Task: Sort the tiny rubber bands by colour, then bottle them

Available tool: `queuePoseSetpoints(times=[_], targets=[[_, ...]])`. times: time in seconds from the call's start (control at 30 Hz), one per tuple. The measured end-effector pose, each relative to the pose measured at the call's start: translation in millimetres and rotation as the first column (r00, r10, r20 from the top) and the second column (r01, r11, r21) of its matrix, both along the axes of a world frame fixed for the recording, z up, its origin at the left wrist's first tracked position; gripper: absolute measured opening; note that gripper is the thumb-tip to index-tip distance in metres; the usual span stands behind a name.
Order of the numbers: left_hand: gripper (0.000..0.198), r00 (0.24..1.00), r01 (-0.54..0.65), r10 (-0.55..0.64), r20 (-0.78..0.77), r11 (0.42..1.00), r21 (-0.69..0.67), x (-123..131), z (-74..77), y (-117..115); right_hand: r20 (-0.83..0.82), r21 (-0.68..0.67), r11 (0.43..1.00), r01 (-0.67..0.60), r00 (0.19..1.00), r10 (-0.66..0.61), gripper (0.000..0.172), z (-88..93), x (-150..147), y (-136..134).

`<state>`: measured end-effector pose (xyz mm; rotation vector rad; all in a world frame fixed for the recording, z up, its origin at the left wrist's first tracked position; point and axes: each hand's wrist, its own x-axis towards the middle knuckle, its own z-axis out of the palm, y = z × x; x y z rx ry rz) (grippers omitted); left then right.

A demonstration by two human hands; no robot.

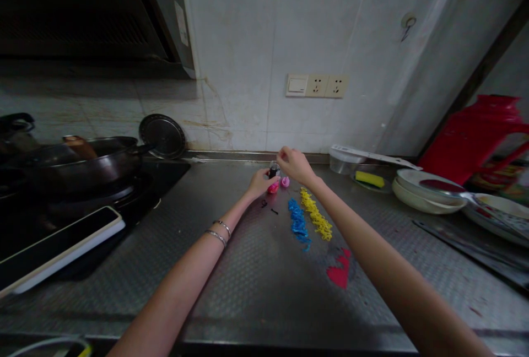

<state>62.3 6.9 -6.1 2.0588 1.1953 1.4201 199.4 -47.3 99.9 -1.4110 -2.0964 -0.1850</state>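
On the metal counter point(248, 296), my left hand point(259, 182) is closed around a small clear container with dark contents point(273, 170). My right hand point(292, 162) is pinched just above and to the right of it; what its fingertips hold, if anything, is too small to make out. A bright pink piece point(273, 187) and a lighter pink one point(285, 182) lie by the container. Two small dark bits point(274, 211) are nearer me. Blue curly strands point(297, 222) and yellow curly strands point(316, 215) form two rows beneath my right forearm, with red cut shapes point(339, 270) closer to the front.
A pan point(95, 167) sits on the black stove at left, with a round dark lid point(162, 135) behind and a white-edged device point(61, 247) in front. Stacked bowls point(425, 197), a yellow sponge point(370, 179), a plastic tub point(344, 162) and a red thermos point(471, 139) stand at right.
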Motion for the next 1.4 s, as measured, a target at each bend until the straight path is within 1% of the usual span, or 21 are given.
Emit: queuePoseSetpoints(times=[0.1,0.13,0.17,0.2,0.27,0.33,0.4,0.5,0.63,0.8,0.87,0.93,1.0,1.13,1.23,1.3,1.4], targets=[[0.028,0.999,0.020,-0.020,-0.039,1.000,0.001,-0.3,-0.3,2.2,-0.042,0.012,0.993,-0.114,0.993,0.114,0.012,-18.8,7.3,-12.9],[0.027,0.998,0.030,-0.030,-0.051,1.000,0.001,-0.4,-0.3,3.0,-0.026,-0.042,0.988,-0.151,0.988,0.150,0.010,-27.2,9.1,-17.6],[0.027,0.998,0.039,-0.039,-0.059,0.999,0.002,-0.5,-0.4,3.6,-0.003,-0.138,0.970,-0.202,0.979,0.203,0.010,-35.9,10.4,-22.1],[0.028,0.997,0.045,-0.045,-0.060,0.999,0.005,-0.7,-0.5,4.1,0.007,-0.245,0.937,-0.249,0.966,0.258,0.013,-44.4,11.2,-26.3],[0.031,0.998,0.041,-0.040,-0.044,0.999,0.013,-0.9,-0.9,4.5,0.029,-0.371,0.885,-0.282,0.949,0.315,0.018,-59.3,11.3,-32.7],[0.034,0.999,0.034,-0.034,-0.023,0.999,0.015,-1.1,-1.7,4.5,0.046,-0.409,0.864,-0.295,0.939,0.342,0.022,-69.6,9.9,-36.1],[0.036,0.999,0.032,-0.032,-0.013,0.999,0.009,-1.1,-2.5,4.3,0.060,-0.424,0.852,-0.307,0.929,0.365,0.026,-75.1,7.8,-37.0],[0.037,0.999,0.035,-0.035,0.000,0.999,0.003,-0.9,-3.6,4.6,0.067,-0.468,0.823,-0.320,0.916,0.394,0.031,-78.3,5.0,-35.8],[0.036,1.000,0.026,-0.026,0.005,1.000,0.009,-0.5,-4.8,5.8,0.049,-0.492,0.799,-0.345,0.906,0.421,0.030,-80.1,3.7,-32.3],[0.036,0.999,0.008,-0.007,-0.036,1.000,0.022,-0.7,-3.8,5.4,-0.016,-0.413,0.817,-0.402,0.901,0.435,0.027,-79.5,0.4,-26.7],[0.035,0.999,0.006,-0.005,-0.044,1.000,0.022,-0.7,-2.8,4.7,-0.056,-0.386,0.803,-0.454,0.881,0.470,0.026,-79.2,-1.5,-24.3],[0.034,0.999,0.008,-0.006,-0.046,1.000,0.024,-0.6,-2.0,4.2,-0.060,-0.370,0.787,-0.493,0.858,0.510,0.024,-79.3,-2.6,-21.8],[0.034,0.999,0.008,-0.007,-0.039,1.000,0.024,-0.4,-1.8,4.1,-0.016,-0.362,0.789,-0.497,0.849,0.528,0.023,-79.3,-2.9,-19.9],[0.035,1.000,0.011,-0.011,-0.021,1.000,0.021,0.1,-2.5,4.0,0.139,-0.342,0.831,-0.438,0.851,0.506,0.022,-77.6,-4.3,-20.6],[0.035,1.000,0.012,-0.012,-0.009,1.000,0.017,0.3,-3.0,3.9,0.243,-0.334,0.858,-0.389,0.844,0.478,0.025,-76.6,-7.8,-24.0],[0.035,1.000,0.014,-0.014,-0.002,1.000,0.015,0.6,-3.4,4.0,0.283,-0.338,0.866,-0.368,0.838,0.467,0.028,-77.3,-10.0,-25.0],[0.033,1.000,0.008,-0.008,0.006,1.000,0.008,0.8,-3.9,4.8,0.302,-0.354,0.867,-0.351,0.834,0.461,0.031,-79.4,-11.3,-22.5]])
